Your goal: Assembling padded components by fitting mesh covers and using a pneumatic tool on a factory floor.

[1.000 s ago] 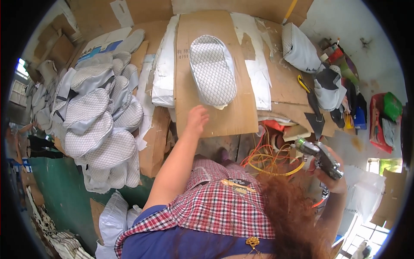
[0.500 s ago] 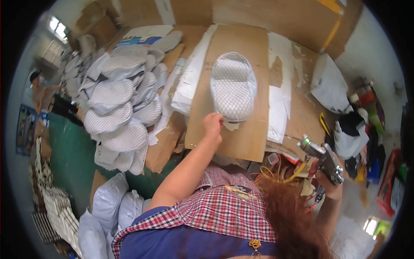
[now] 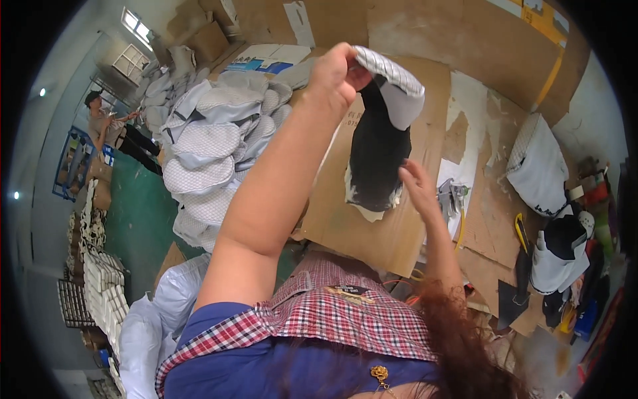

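Note:
My left hand (image 3: 335, 76) is raised over the far part of the board, fingers closed round the edge of a white quilted slipper (image 3: 392, 70). The slipper is tilted, with a plain pale flap hanging below it. Beneath it a black sole-shaped form (image 3: 377, 156) lies on the brown cardboard board (image 3: 332, 216), its near end edged with ragged white bits. My right hand (image 3: 419, 186) is beside the form's right edge, fingers stretched out and holding nothing. Right of that wrist rests a metal spray gun (image 3: 453, 193), partly hidden, with a yellow hose.
A tall pile of quilted slippers (image 3: 203, 166) stands on the left. To the right are a white quilted piece (image 3: 537, 163), a yellow-and-black cutter (image 3: 522, 233) and a white-and-black bundle (image 3: 561, 249). White sacks (image 3: 143, 332) sit lower left. Farther left a person (image 3: 109, 123) stands.
The slipper that lay on the board is now lifted and tilted in my left hand, baring the black form. My right hand has let go of the spray gun and moved in beside the form.

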`<move>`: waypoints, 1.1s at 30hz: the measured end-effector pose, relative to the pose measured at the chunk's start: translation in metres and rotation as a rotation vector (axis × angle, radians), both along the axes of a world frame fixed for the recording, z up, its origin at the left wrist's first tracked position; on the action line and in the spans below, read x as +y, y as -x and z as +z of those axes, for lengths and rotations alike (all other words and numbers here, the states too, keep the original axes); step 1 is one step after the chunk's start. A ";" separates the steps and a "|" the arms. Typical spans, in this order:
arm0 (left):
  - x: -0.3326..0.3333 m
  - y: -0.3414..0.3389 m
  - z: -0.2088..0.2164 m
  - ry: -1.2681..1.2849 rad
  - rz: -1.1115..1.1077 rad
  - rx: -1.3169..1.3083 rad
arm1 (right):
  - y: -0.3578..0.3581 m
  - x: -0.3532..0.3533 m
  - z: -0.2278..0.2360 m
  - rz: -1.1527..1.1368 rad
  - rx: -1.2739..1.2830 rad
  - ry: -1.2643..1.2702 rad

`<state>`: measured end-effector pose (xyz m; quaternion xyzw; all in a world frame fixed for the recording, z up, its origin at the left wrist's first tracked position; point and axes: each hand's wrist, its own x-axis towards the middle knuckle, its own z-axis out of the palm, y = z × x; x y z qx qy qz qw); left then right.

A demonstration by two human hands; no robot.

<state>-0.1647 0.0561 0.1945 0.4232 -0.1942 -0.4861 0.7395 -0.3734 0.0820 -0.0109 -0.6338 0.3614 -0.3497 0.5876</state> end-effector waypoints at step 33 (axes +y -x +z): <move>-0.214 -0.479 -0.102 0.423 0.124 0.343 | -0.044 -0.170 0.122 -0.283 -0.853 0.185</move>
